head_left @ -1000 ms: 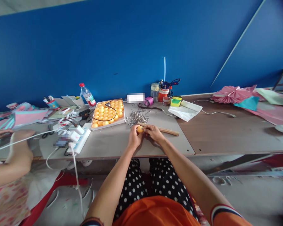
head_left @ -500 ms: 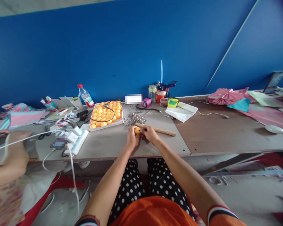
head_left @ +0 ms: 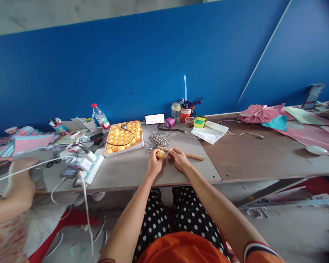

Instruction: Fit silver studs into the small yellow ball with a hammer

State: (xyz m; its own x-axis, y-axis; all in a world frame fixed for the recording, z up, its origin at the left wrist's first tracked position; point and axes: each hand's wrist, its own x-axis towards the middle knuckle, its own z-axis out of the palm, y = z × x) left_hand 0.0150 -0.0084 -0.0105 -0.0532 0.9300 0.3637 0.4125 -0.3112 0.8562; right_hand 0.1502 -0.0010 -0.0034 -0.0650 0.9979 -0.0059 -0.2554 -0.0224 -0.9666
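My left hand (head_left: 154,162) is closed round an orange ball (head_left: 161,154), which looks like a table tennis ball and has a small dark mark on its face. Just right of the ball, my right hand (head_left: 178,159) is pinched, apart from it; whatever its fingertips hold, if anything, is too small to make out. A hammer with a wooden handle (head_left: 195,156) lies behind both hands, its head by the left fingers. Past it spreads a heap of small shiny metal pieces (head_left: 158,140). Several similar balls fill a shallow white box (head_left: 143,140) at the back left.
A power strip (head_left: 94,168) with plugs and cables sits left of me. Behind stand a bottle (head_left: 101,117), a phone (head_left: 154,119), a purple object (head_left: 169,122) and an orange cup (head_left: 185,114). Pink paper (head_left: 298,137) lies right. A co-worker's arm (head_left: 19,186) rests at left.
My right hand has drawn back slightly to the right, away from the ball. The ball has turned in my left hand, and its dark mark now faces me. The view has shifted a little.
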